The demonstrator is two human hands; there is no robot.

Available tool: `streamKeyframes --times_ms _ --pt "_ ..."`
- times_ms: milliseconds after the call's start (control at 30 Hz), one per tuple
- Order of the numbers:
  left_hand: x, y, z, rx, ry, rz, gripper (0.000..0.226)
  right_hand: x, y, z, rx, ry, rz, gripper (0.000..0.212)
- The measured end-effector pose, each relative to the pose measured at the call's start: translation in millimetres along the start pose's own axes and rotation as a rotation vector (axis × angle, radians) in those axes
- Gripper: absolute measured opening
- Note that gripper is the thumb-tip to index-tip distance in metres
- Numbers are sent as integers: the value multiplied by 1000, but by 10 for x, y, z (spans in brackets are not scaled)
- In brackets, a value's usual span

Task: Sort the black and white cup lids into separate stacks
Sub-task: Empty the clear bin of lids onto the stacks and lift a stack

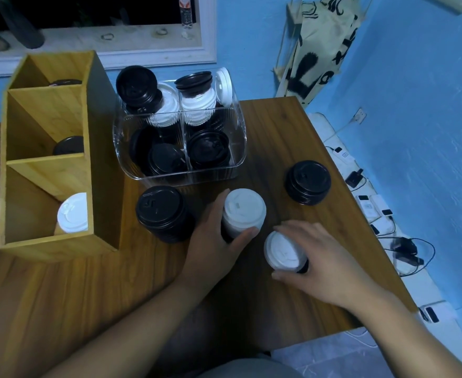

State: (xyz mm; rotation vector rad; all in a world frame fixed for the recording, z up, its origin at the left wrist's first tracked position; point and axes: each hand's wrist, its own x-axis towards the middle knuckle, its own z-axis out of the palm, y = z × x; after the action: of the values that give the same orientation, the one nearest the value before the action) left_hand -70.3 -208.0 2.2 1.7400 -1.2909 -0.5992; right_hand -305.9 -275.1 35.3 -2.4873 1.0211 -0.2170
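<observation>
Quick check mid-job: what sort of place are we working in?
Probably a room in a home rather than a café: a wooden table against a blue wall, a printed bag hanging in the corner, and power strips with chargers beside the table.

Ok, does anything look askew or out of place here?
Yes: in the clear bin the colours are mixed, a black pile leans at the back left, and one white lid stands on edge at the back right.

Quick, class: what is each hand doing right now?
Left hand: grips the tall white lid stack.
Right hand: grips a tilted white lid.
</observation>
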Motion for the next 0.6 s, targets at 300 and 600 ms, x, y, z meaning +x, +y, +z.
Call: streamKeyframes --times_ms 300,600 --pt "-10 -21 -2 -6 -5 15 90 8 -93 -118 222 136 76 73" --pt "-14 -20 6 -51 -1 29 78 751 -720 -158 67 213 130 69"
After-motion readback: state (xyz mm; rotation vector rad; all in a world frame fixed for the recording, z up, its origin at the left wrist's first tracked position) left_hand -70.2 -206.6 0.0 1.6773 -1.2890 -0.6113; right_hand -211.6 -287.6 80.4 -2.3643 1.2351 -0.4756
